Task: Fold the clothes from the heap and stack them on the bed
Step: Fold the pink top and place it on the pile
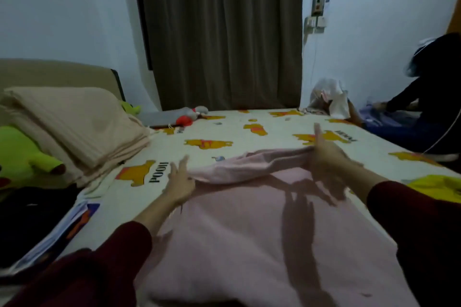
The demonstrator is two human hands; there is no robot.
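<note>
A soft pale-pink garment (249, 227) lies spread over the near part of the bed with the cream bear-print sheet (262, 129). The left hand (180, 182) pinches the garment's far-left edge, forefinger stretched out. The right hand (325, 154) grips the far-right edge, one finger pointing up, and the fabric between them is raised into a fold. Left of the garment sits a folded beige blanket (74, 127), a lime-green plush toy (22, 149) beside it.

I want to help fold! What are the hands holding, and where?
Both hands pinch the pink garment at its far edge, one at each end.
</note>
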